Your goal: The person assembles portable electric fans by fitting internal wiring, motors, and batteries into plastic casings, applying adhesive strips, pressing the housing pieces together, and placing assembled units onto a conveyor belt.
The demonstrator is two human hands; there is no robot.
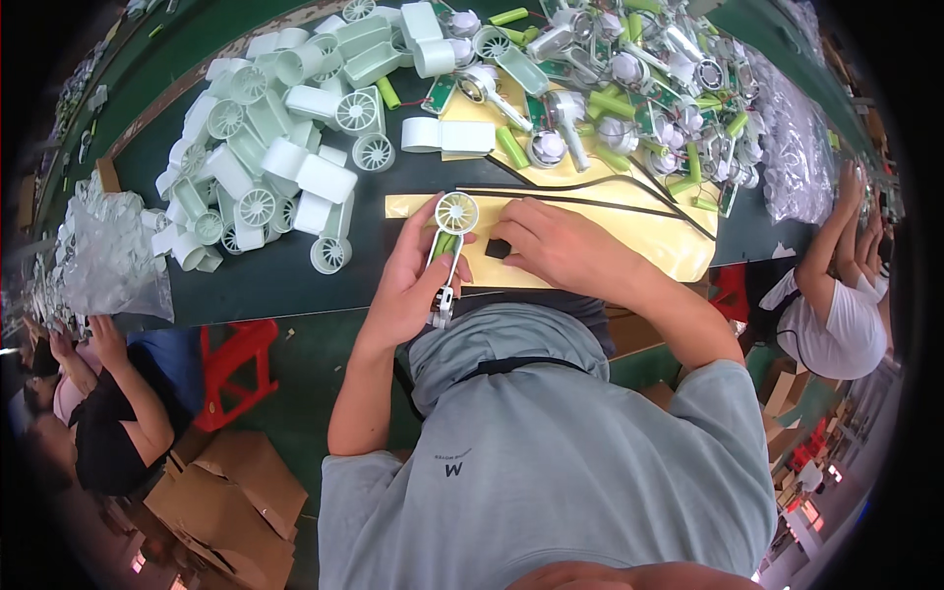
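Observation:
My left hand (401, 282) is closed around a small handheld fan housing (456, 212), with its round grille up and its handle toward me. A green cylindrical battery cell (445, 243) shows inside the handle. Just to the right, the fingers of my right hand (547, 239) pinch a small black square piece (499, 249), close above a yellow sheet (629, 238). Long thin black strips (590, 201) lie across that sheet beyond my hands. One pale housing part (447, 136) rests by itself farther back.
Pale green fan shells (295, 167) are heaped at the left. Fan assemblies with green cells and circuit boards (629, 98) crowd the back right, beside clear plastic bags (792, 147). Co-workers sit at both sides. A red stool (239, 374) and cardboard boxes (236, 501) stand lower left.

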